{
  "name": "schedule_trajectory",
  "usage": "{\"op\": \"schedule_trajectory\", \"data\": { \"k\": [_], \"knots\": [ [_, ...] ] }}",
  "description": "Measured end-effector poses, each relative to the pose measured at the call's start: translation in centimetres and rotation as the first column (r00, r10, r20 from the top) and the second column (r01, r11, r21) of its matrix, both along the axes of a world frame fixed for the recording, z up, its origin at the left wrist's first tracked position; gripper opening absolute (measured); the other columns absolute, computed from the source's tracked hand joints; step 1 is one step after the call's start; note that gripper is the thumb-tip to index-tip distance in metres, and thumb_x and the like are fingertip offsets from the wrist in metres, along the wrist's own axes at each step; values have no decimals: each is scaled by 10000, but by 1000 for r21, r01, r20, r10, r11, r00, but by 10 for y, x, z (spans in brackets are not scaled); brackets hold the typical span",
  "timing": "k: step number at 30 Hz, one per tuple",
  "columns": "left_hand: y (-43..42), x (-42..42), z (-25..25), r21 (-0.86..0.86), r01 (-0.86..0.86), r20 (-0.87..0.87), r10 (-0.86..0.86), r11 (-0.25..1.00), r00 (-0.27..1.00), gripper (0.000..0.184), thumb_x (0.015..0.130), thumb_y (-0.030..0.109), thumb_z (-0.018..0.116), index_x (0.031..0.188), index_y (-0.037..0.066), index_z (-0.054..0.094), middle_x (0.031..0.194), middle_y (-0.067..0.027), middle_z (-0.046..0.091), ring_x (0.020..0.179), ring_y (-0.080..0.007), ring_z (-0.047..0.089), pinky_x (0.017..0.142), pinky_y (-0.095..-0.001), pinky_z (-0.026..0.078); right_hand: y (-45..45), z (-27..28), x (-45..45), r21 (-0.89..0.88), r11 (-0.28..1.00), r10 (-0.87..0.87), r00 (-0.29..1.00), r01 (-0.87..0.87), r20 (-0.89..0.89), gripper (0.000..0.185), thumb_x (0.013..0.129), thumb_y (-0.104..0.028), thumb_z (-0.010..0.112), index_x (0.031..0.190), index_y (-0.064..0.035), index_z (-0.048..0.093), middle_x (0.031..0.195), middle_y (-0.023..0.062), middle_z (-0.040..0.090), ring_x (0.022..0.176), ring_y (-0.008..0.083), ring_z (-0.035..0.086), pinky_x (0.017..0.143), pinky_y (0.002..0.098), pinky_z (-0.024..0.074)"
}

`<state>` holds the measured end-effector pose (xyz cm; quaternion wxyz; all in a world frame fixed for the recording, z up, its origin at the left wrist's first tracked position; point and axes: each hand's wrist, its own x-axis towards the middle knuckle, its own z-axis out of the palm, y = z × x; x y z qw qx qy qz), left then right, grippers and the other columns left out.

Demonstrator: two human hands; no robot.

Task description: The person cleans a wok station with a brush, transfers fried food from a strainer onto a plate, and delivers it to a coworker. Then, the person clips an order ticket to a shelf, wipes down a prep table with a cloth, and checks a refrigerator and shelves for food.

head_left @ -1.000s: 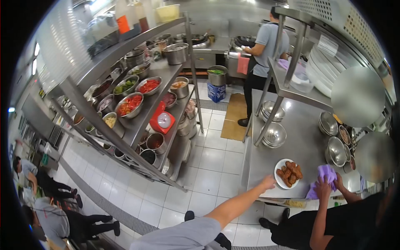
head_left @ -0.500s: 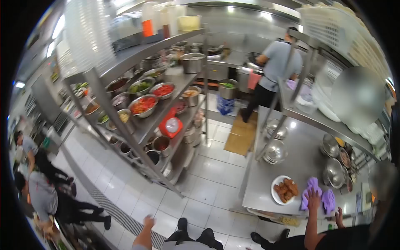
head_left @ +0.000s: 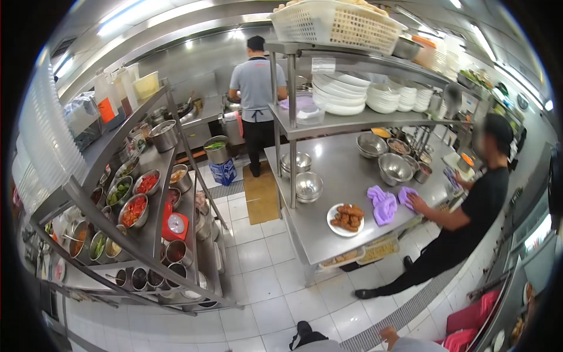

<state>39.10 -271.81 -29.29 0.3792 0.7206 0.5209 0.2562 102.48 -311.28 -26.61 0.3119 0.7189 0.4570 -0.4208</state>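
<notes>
My right hand (head_left: 388,335) shows at the bottom edge, small, its fingers loosely curled and nothing visible in them. It hangs over the floor beside my body, touching nothing I can see. My left hand is out of view. Ahead stands a steel table (head_left: 328,258). A white plate (head_left: 335,229) on it bears browned fried pieces (head_left: 349,216). Beside the plate lies a crumpled purple cloth (head_left: 382,206). A co-worker in black (head_left: 487,193) has one hand on a second purple cloth (head_left: 406,196).
Left stands a steel rack (head_left: 94,220) with bowls of cut vegetables and pots. Another person (head_left: 257,82) faces the stove at the back. Stacked white plates (head_left: 340,94) fill the shelf above the table. Pink bins (head_left: 469,320) stand at lower right. A drain grate (head_left: 375,337) crosses the tiled floor.
My view has swung to the right, so the rack sits further left and the table nearer the middle. My left hand has left the frame; my right hand has come in.
</notes>
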Motion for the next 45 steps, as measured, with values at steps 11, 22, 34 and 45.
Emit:
{"op": "schedule_trajectory", "data": {
  "k": [11, 22, 34, 45],
  "knots": [
    [33, -24, 146, -678, -142, 256, 414, 721, 874, 376, 863, 111, 514, 1234, 79, 463, 987, -138, 640, 784, -271, 658, 627, -339, 486, 107, 23, -168, 347, 858, -331, 924, 378, -190, 439, 793, -389, 585, 1109, -89, 637, 1128, 150, 624, 1040, 310, 587, 916, 404, 459],
    [-33, -206, 53, -854, -193, 343, 801, 483, 490, 443, 824, 195, 636, 1217, 44, 500, 876, -110, 601, 671, -220, 619, 508, -306, 520, 194, 79, -198, 493, 816, -292, 951, 301, -96, 379, 757, -269, 510, 1028, -53, 663, 1132, 156, 620, 1074, 315, 568, 940, 387, 445],
    [-324, -242, 80, -878, -413, -311, 944, -241, 109, 172, 892, 177, 383, 787, 97, 495, 735, -86, 538, 507, -251, 514, 405, -378, 361, 480, 36, -436, 534, 832, 467, 713, -152, -524, 382, 809, -249, 612, 1150, -79, 607, 1080, 89, 646, 995, 199, 592, 829, 345, 483],
    [-151, -319, 63, -469, -748, -18, 842, 470, 540, 406, 778, 147, 615, 1159, 12, 588, 905, -141, 672, 768, -203, 652, 705, -320, 523, 380, -15, -243, 658, 732, 227, 974, -175, 6, 417, 897, -278, 456, 1221, -30, 541, 1159, 156, 595, 938, 315, 591, 810, 401, 498]
  ]
}}
